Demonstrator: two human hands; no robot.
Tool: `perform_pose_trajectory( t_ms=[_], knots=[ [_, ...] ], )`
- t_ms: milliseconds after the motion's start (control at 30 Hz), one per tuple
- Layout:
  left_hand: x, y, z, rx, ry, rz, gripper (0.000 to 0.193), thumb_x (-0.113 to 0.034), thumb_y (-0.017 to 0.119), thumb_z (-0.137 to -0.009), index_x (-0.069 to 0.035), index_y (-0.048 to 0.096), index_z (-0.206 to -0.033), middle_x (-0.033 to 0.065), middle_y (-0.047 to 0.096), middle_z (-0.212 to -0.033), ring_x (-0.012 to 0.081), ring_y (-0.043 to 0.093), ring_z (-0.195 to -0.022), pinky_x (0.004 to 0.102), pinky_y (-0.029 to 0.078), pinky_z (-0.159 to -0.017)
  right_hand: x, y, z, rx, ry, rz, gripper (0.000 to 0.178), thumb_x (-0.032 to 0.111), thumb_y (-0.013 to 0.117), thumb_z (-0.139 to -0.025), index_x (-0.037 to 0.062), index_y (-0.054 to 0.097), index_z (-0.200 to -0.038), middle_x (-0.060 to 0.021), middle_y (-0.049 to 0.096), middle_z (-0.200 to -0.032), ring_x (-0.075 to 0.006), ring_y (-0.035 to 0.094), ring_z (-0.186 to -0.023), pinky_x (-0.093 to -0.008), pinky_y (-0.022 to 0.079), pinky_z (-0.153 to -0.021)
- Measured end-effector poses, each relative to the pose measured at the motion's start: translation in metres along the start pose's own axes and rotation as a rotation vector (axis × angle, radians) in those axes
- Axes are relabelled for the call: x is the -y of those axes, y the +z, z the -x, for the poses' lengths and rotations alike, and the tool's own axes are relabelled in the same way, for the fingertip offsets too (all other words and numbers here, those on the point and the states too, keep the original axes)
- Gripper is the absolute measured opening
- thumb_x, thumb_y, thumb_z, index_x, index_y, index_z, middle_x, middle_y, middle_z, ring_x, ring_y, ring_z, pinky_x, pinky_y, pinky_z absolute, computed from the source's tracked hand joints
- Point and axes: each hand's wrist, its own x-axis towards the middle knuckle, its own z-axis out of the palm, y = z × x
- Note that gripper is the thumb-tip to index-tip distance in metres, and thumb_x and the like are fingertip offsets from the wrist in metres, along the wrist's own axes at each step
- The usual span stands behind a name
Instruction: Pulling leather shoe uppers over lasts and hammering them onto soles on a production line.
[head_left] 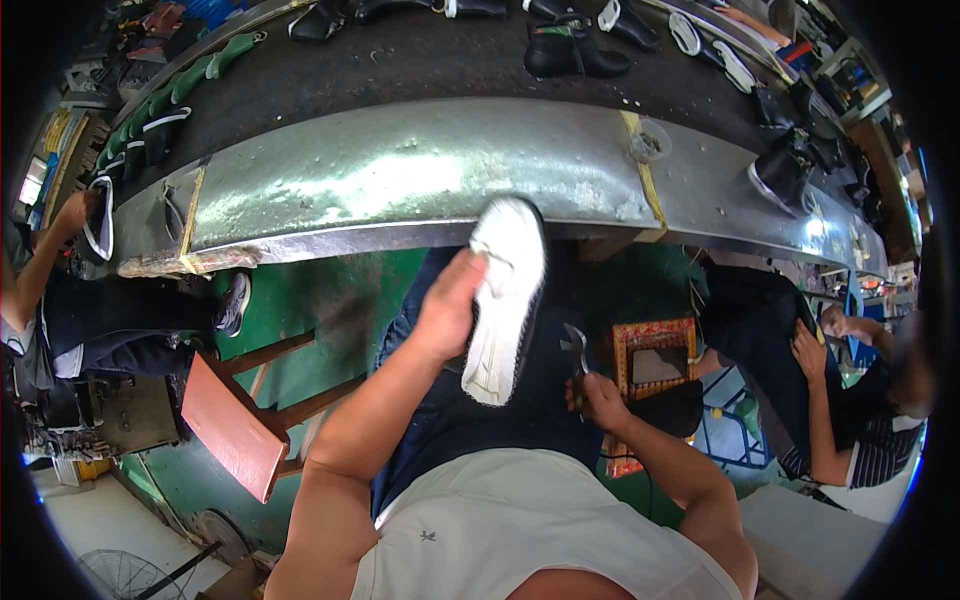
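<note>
My left hand (447, 312) is closed around a shoe upper (508, 285), gripping it by its left side. Its white underside faces up, with a dark edge along the right and a puckered rim. The toe end overlaps the metal edge of the bench (370, 180). Lower down, over my right thigh, my right hand (604, 403) is wrapped around metal pincers (577, 345). Their jaws point away from me, apart from the shoe upper; the handles are mostly hidden in my fist.
Black boots (575, 52) and green-lined shoe pieces (215, 62) line the dark belt behind the metal edge. A small clear dish (651, 141) sits on the metal. An orange-brown stool (232, 428) stands at left. People sit on both sides; a red patterned frame (655, 330) lies right.
</note>
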Motion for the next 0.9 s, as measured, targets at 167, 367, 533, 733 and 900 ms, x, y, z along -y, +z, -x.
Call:
perform_pose_trajectory(
  t_ms=[167, 367, 533, 733, 900],
  knots=[
    [-0.088, 0.011, -0.031, 0.255, -0.077, 0.365, 0.063, -0.052, 0.045, -0.105, -0.002, 0.047, -0.143, 0.0176, 0.061, -0.136, 0.0289, 0.06, -0.125, 0.0471, 0.047, -0.108, 0.015, -0.001, -0.01, 0.007, 0.056, 0.108, 0.057, 0.054, 0.038, -0.107, 0.001, 0.059, -0.114, -0.009, 0.065, -0.094, -0.0189, 0.065, -0.081, -0.0336, 0.052, -0.074],
    [-0.072, 0.02, -0.067, -0.057, -0.063, 0.263, 0.071, -0.06, 0.04, -0.104, -0.002, 0.047, -0.144, 0.0187, 0.058, -0.139, 0.0311, 0.061, -0.122, 0.0476, 0.049, -0.106, 0.014, 0.002, -0.028, 0.076, 0.074, 0.079, 0.055, 0.051, 0.036, -0.108, 0.0008, 0.059, -0.113, -0.0091, 0.065, -0.093, -0.0185, 0.065, -0.08, -0.0333, 0.052, -0.073],
    [-0.132, 0.024, -0.173, 0.102, 0.0, 0.237, 0.072, -0.062, 0.037, -0.103, -0.002, 0.052, -0.141, 0.0203, 0.063, -0.129, 0.034, 0.065, -0.115, 0.0494, 0.053, -0.101, 0.047, -0.001, -0.032, 0.093, 0.145, 0.147, 0.05, 0.043, 0.036, -0.11, -0.0012, 0.059, -0.11, -0.0088, 0.066, -0.091, -0.0167, 0.066, -0.077, -0.0318, 0.053, -0.071],
    [-0.18, 0.003, -0.329, -0.071, 0.04, -0.289, 0.071, -0.061, 0.033, -0.105, -0.004, 0.054, -0.141, 0.015, 0.062, -0.136, 0.0291, 0.057, -0.128, 0.0439, 0.037, -0.115, 0.056, -0.02, -0.055, 0.123, 0.178, 0.126, 0.053, 0.045, 0.035, -0.109, -0.0017, 0.06, -0.112, -0.0086, 0.068, -0.091, -0.0161, 0.068, -0.076, -0.0302, 0.052, -0.064],
    [-0.115, -0.004, -0.411, -0.123, 0.228, -0.506, 0.082, -0.065, 0.034, -0.103, -0.004, 0.031, -0.157, 0.0161, 0.034, -0.162, 0.0251, 0.03, -0.149, 0.0336, 0.022, -0.121, 0.068, -0.031, -0.082, 0.139, 0.214, 0.118, 0.06, 0.053, 0.033, -0.108, -0.0004, 0.06, -0.113, -0.0082, 0.069, -0.092, -0.0151, 0.068, -0.076, -0.0268, 0.049, -0.057]
  ],
)
